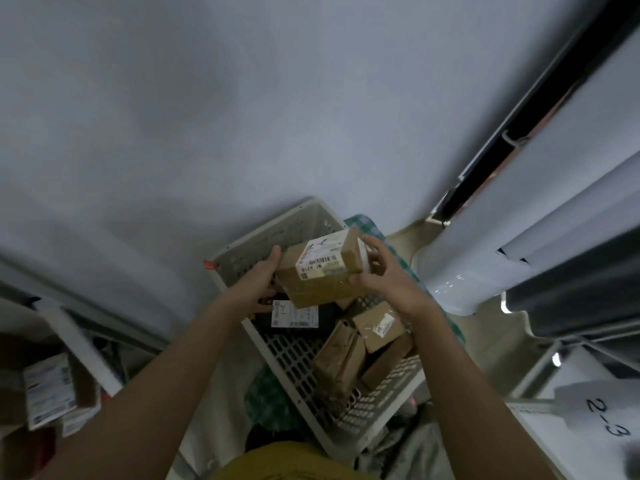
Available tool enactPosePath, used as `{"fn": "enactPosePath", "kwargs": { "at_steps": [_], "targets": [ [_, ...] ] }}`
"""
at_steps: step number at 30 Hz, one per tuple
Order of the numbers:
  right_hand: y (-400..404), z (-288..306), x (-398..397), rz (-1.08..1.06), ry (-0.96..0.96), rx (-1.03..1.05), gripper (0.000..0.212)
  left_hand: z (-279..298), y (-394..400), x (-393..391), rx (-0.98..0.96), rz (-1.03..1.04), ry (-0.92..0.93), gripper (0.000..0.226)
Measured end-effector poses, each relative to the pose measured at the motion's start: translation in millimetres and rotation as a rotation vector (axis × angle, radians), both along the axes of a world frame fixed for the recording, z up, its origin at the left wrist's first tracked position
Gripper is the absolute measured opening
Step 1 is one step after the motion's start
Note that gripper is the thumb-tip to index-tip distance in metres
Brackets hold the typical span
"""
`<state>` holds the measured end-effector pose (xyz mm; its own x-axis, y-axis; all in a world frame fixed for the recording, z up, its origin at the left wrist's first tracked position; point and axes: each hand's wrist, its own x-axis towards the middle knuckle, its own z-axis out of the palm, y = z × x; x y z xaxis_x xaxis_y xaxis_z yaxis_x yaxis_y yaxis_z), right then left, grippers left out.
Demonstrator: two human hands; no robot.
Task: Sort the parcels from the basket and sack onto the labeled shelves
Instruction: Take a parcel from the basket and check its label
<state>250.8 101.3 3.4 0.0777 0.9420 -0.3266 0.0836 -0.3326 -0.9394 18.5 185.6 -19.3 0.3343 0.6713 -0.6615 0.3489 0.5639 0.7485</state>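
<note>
We see the basket on the floor, brown parcels and a black parcel marked 2-1 inside. A shelf at right reads 2-3. Above the basket our left hand and right hand grip a labelled box, fingers curled round its sides

Both bare forearms reach forward; the left hand and right hand face each other, fingers curled in a grip.
</note>
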Motion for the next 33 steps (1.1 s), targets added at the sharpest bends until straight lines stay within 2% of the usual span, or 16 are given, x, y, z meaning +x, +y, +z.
{"fn": "enactPosePath", "kwargs": {
  "at_steps": [2, 4, 7, 9, 13, 15, 18, 20, 22, 24, 26, 27, 29, 33],
  "targets": [
    [-6, 5, 1, 0.013, 0.027, 0.016, 0.084, 5, 0, 2, -0.142, -0.021, -0.135, 0.066],
    [-10, 8, 0, 0.027, 0.042, 0.024, 0.088, 11, -3, 4, -0.185, -0.071, -0.210, 0.065],
    [-17, 10, -1, 0.042, 0.047, 0.030, 0.097, 16, -9, 5, -0.133, -0.118, -0.180, 0.055],
    [-24, 10, -1, 0.045, 0.119, 0.005, 0.107, 16, -11, 4, -0.054, -0.119, -0.163, 0.052],
    [-32, 12, -13, -0.047, 0.202, -0.091, 0.120, 21, -18, 4, 0.107, -0.068, -0.186, 0.064],
    [-31, 10, -22, -0.134, 0.194, -0.131, 0.108, 25, -24, 5, 0.125, -0.008, -0.227, 0.061],
    [-31, 6, -28, -0.279, 0.243, -0.104, 0.079, 25, -24, 2, 0.057, -0.008, -0.264, 0.085],
    [-32, 9, -27, -0.283, 0.219, -0.061, 0.056, 30, -23, -2, 0.079, -0.113, -0.209, 0.100],
    [-34, 16, -22, -0.231, 0.150, -0.033, 0.043, 39, -24, -2, 0.181, -0.307, -0.101, 0.098],
    [-36, 27, -16, -0.153, 0.107, -0.003, 0.055, 53, -25, 5, 0.263, -0.465, -0.044, 0.099],
    [-36, 40, -12, -0.053, 0.043, 0.010, 0.070, 64, -25, 16, 0.260, -0.504, -0.073, 0.099],
    [-35, 45, -10, -0.005, 0.008, 0.013, 0.072, 70, -26, 22, 0.237, -0.492, -0.100, 0.091],
    [-36, 50, -10, 0.007, -0.006, 0.041, 0.075, 77, -31, 31, 0.192, -0.442, -0.142, 0.075],
    [-46, 45, -15, -0.235, 0.058, 0.067, 0.112, 71, -36, 40, 0.107, -0.148, -0.283, 0.060]
  ]
}}
